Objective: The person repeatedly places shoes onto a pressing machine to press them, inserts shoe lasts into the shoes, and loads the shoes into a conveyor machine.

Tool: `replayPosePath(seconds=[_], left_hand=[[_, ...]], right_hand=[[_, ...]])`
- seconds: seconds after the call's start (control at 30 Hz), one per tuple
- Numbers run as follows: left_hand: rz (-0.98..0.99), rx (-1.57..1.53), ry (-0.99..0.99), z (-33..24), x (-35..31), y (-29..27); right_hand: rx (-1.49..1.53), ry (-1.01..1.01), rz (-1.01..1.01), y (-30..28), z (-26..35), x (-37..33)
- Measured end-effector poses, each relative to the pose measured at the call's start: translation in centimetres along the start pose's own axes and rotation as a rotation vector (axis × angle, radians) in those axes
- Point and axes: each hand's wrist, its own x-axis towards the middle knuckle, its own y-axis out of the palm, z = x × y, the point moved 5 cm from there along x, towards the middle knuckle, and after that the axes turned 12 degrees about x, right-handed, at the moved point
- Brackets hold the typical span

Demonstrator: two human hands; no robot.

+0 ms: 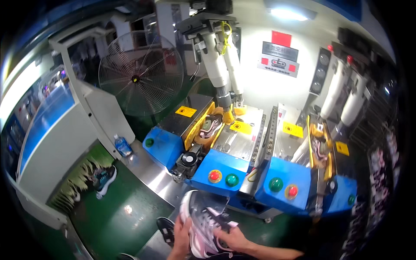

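Note:
A white, pink and dark sneaker (pixel 199 227) is held up in front of me at the bottom middle, its white sole toward the left. My left hand (pixel 182 236) is closed around the sole side. From the right, my right hand (pixel 234 239) grips the upper near the laces and dark collar; some of its fingers are hidden by the shoe. Just left of my left hand is another dark shoe (pixel 165 229) on a grey surface. Beyond my hands stands a two-station press, with one sneaker (pixel 211 126) clamped between yellow pads at the left station and another sneaker (pixel 320 148) at the right.
Blue housings carry a red button (pixel 214 175), a green button (pixel 232 180) and similar ones at right. White press cylinders (pixel 215 60) hang above. A large fan (pixel 139 73), a water bottle (pixel 122 145) and a dark shoe (pixel 106 180) are at left. Shoe racks (pixel 378 186) line the right.

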Motion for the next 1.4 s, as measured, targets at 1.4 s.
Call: replayPosePath(seconds=[1.4], left_hand=[[-0.67,0.34,0.057,1.1,12.9,-21.7]], right_hand=[[-0.785,-0.269,-0.983,-12.1,14.9,46.7]])
